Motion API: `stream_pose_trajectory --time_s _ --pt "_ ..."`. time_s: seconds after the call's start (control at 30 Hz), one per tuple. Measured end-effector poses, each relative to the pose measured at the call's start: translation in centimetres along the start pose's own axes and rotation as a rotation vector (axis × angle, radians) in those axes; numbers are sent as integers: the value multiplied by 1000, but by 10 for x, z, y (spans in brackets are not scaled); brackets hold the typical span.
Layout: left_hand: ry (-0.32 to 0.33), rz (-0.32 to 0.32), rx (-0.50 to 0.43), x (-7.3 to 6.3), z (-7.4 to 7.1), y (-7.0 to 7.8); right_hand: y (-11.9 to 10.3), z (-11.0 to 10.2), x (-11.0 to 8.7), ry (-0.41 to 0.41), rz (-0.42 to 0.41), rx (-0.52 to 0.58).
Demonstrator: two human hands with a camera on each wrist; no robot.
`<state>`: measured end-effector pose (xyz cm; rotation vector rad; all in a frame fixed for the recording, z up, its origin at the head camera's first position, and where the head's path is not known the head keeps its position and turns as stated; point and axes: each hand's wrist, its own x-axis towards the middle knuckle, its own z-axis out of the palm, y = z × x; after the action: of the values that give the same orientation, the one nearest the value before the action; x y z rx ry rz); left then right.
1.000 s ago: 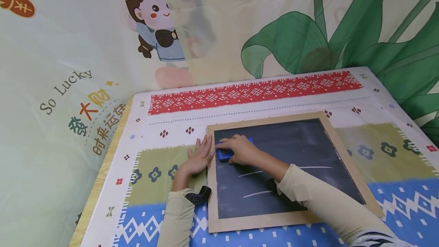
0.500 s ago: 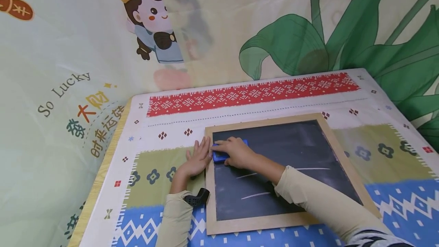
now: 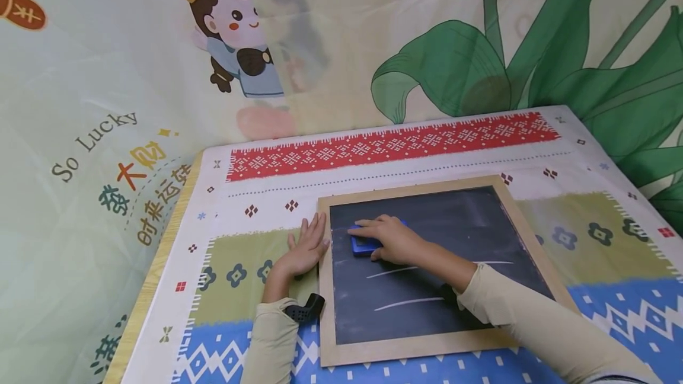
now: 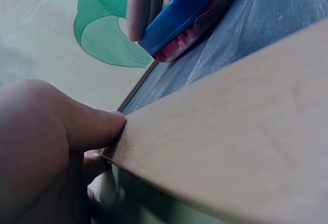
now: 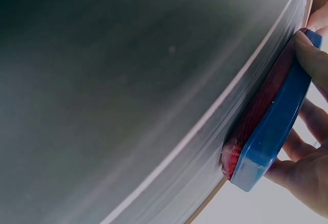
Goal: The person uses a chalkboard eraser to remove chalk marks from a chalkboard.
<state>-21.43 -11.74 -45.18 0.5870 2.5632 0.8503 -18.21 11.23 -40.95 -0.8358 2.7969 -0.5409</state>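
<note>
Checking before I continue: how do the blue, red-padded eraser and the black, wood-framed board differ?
Size: the blue, red-padded eraser is far smaller than the black, wood-framed board. Hold: the right hand grips the eraser; the left hand touches the board's edge. Both look roughly rectangular.

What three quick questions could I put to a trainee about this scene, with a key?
1. True or false: white lines show on the blackboard.
2. Fill in: the right grip holds a blue eraser; the right wrist view shows its wiping face coloured ___.
3. Choose: the left grip touches A) a white line, B) the wooden frame, C) the blue eraser.

Key: 1 true; 2 red; 3 B.
</note>
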Motion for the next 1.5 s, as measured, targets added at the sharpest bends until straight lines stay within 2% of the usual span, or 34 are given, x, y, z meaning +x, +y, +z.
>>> stream_pose_trajectory --time_s 0.37,0.57,0.83,1.1,1.37,1.5 --pt "-1 4 -6 0 -2 2 11 -4 -13 35 13 -14" --pt "1 5 -4 -1 -1 1 22 -3 -24 55 31 23" --pt "6 2 -1 -3 -1 3 49 -8 -48 81 45 51" --pt "11 8 0 -4 -1 3 78 -17 -77 108 108 54" --pt "14 12 1 -4 1 2 105 -35 -98 26 150 79" --pt "13 8 3 -3 1 1 117 -41 -105 17 158 90"
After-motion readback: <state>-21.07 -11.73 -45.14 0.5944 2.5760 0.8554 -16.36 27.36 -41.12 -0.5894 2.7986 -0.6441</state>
